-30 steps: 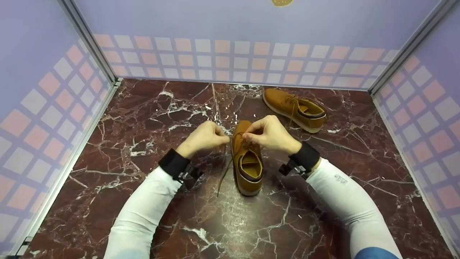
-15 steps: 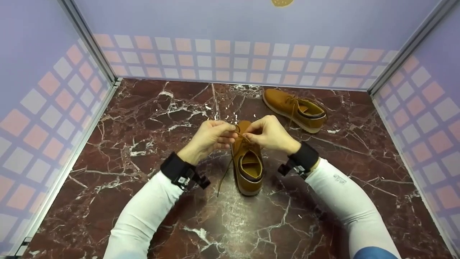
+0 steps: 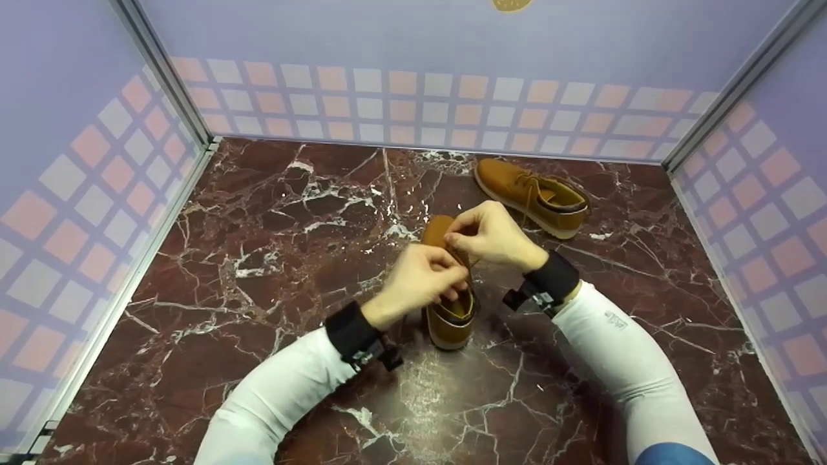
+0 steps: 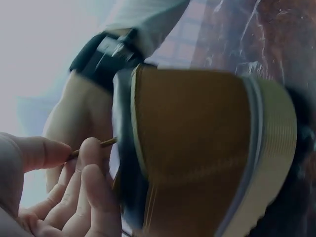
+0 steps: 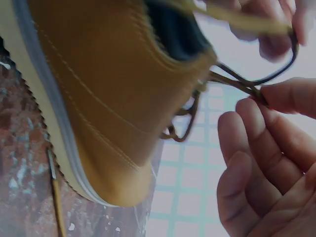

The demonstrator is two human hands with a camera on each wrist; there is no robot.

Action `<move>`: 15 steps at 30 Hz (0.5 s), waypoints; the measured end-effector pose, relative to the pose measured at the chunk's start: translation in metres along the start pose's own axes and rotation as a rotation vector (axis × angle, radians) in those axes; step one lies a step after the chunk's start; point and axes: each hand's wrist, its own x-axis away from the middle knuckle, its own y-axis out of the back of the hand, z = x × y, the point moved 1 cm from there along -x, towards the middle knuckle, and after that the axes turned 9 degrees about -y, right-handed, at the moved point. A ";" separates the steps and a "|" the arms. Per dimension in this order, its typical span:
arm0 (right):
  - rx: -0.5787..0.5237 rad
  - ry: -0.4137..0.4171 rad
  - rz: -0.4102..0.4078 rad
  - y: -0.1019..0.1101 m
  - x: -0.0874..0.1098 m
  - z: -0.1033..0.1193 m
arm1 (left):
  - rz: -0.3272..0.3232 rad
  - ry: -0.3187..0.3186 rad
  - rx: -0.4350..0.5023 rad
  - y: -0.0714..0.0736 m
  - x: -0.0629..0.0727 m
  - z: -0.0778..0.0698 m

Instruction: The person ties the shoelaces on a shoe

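Observation:
A tan lace-up shoe (image 3: 449, 334) stands upright on the dark red marbled surface, toe pointing away from me. Its opening is partly covered by my left hand (image 3: 423, 278), which pinches a brown shoelace (image 4: 107, 142) between thumb and finger. Over the front of the shoe, my right hand (image 3: 494, 240) pinches the laces where they cross, as the right wrist view shows. From that pinch a lace loop (image 5: 237, 85) runs back to the eyelets. In the head view the hands hide most of the laces.
Behind and to the right lies the matching tan shoe (image 3: 507, 179), laced, toe pointing to the back left. Purple panels with pink and white squares (image 3: 400, 106) enclose the marbled surface (image 3: 310, 258) at the back and both sides.
My left hand first came in to the lace by the right fingers, then moved toward me and right, over the shoe's opening, with lace in its pinch. My right hand has stayed nearly in place.

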 end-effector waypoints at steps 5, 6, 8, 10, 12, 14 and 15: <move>0.002 -0.028 0.016 0.003 0.000 0.002 | 0.021 -0.133 -0.326 -0.021 -0.002 -0.009; 0.004 -0.027 0.021 0.003 0.001 0.003 | 0.017 -0.164 -0.394 -0.024 -0.003 -0.010; 0.008 -0.022 0.029 0.003 0.001 0.003 | 0.011 -0.218 -0.511 -0.031 -0.006 -0.014; 0.012 -0.013 0.035 0.004 0.001 0.004 | 0.012 -0.254 -0.609 -0.037 -0.008 -0.016; 0.022 0.001 0.042 0.004 0.002 0.005 | 0.024 -0.274 -0.703 -0.042 -0.009 -0.017; 0.027 0.009 0.051 0.005 0.002 0.006 | 0.052 -0.274 -0.787 -0.047 -0.010 -0.017; 0.032 0.012 0.053 0.005 0.002 0.006 | 0.077 -0.267 -0.821 -0.049 -0.010 -0.017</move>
